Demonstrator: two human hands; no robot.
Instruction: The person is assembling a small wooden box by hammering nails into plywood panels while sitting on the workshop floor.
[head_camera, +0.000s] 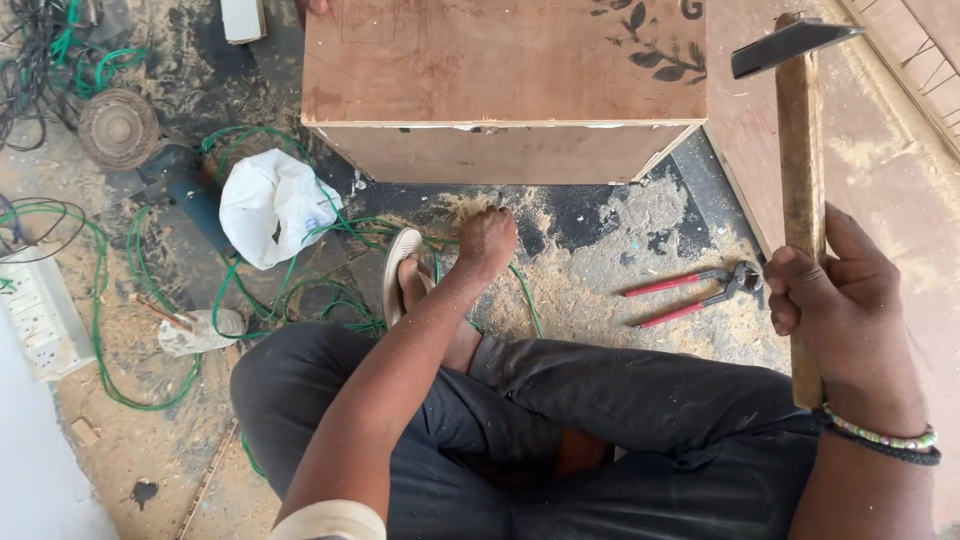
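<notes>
Right hand (845, 300): fist wrapped round the wooden handle of a hammer (798, 150), head raised beside the plywood box (500, 85).
Left hand (487, 240): fingers bunched downward on the sawdust floor (600, 260); any pinched item cannot be told.
Pincers (700, 285): red-handled, lying between the hands.
White bag (270, 205): among green cable (110, 300).

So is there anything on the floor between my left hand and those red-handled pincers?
Nothing visible. Between the left hand and the pincers lies only sawdust-strewn floor; the wooden box sits farther back, out of that line.

Matt wooden hammer handle (801, 190), dark metal head (790, 45), smooth plywood box (500, 70)
</notes>
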